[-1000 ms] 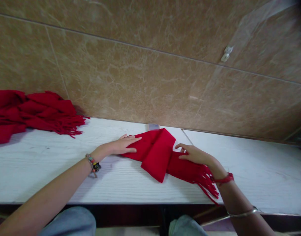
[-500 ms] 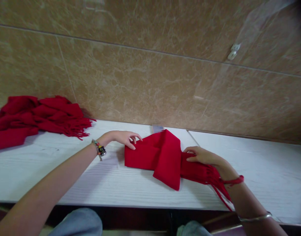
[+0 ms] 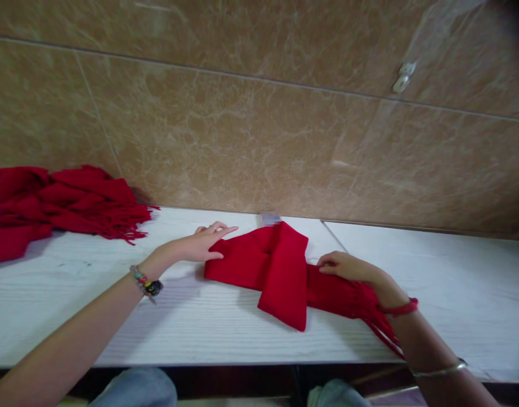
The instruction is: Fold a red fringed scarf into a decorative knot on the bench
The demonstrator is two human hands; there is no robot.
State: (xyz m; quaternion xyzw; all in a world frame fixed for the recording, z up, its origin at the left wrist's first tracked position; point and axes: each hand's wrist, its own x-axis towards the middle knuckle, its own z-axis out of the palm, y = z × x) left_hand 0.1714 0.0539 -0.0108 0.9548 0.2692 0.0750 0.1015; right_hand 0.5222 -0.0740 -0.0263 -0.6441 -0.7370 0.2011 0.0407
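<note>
A red scarf (image 3: pixel 284 277) lies folded on the white wood-grain table, with one diagonal fold crossing its middle and a fringed tail stretching to the right. At its left end is my left hand (image 3: pixel 202 244), fingers apart, the thumb against the cloth edge and the other fingers along the upper corner. My right hand (image 3: pixel 346 265) has its fingers curled over the upper edge of the tail, gripping the cloth close to the fringe. Part of that fringe hangs beneath my right wrist, towards the front edge.
A second red fringed scarf (image 3: pixel 73 200) lies in a crumpled heap at the left. Behind the table (image 3: pixel 454 282) rises a brown marbled tile wall (image 3: pixel 225 135) with a small white fitting (image 3: pixel 403 77). A small pale label (image 3: pixel 270 219) sits at the wall edge.
My left hand has shifted left and its fingers have straightened along the scarf's left end. My right hand stays on the tail. The view has shifted slightly.
</note>
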